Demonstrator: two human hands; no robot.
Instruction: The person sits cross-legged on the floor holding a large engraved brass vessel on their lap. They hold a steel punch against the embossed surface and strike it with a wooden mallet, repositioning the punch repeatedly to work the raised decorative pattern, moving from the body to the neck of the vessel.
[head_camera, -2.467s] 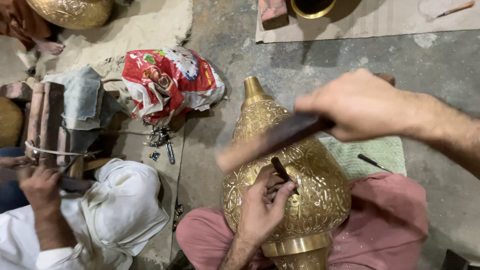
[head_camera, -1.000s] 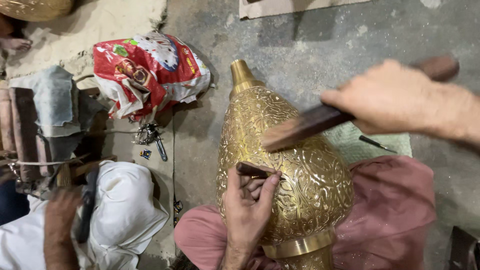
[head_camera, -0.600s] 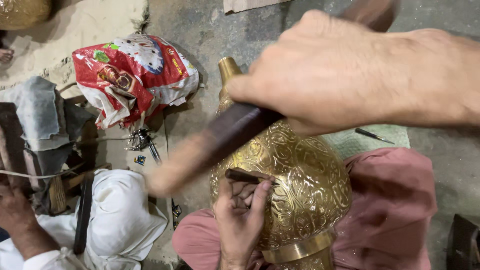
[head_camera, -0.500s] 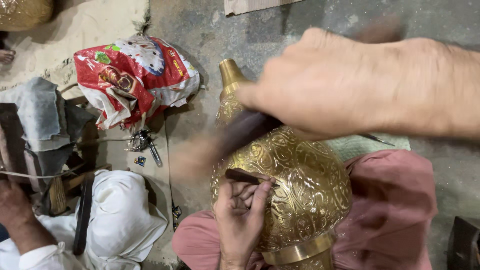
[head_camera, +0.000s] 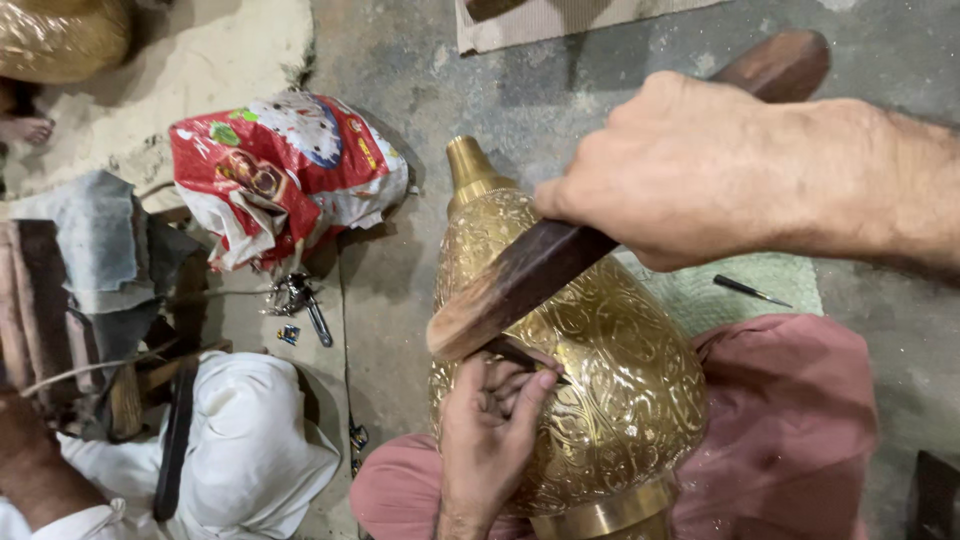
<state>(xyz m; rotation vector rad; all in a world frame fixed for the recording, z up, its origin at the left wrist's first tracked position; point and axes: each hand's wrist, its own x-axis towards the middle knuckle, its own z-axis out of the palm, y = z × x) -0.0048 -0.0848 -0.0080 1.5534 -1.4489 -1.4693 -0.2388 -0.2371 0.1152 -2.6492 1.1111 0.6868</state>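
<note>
A large engraved brass vessel (head_camera: 610, 380) lies across my lap, its narrow neck pointing away from me. My left hand (head_camera: 490, 430) rests on its left side and pinches a small dark chisel (head_camera: 520, 357) against the metal. My right hand (head_camera: 700, 165) grips a dark wooden mallet (head_camera: 530, 275). The mallet's pale, worn end is down on the head of the chisel, just above my left fingers. My legs are covered in pink cloth (head_camera: 790, 420).
A red printed bag (head_camera: 280, 170) lies on the concrete floor to the left. Small metal tools (head_camera: 305, 305) lie beside it. Another person in white clothing (head_camera: 240, 460) sits at lower left. A thin dark tool (head_camera: 750, 290) rests on a green mat.
My right hand swung the mallet up towards the camera and brought it down again onto the chisel. My left hand kept the chisel on the vessel.
</note>
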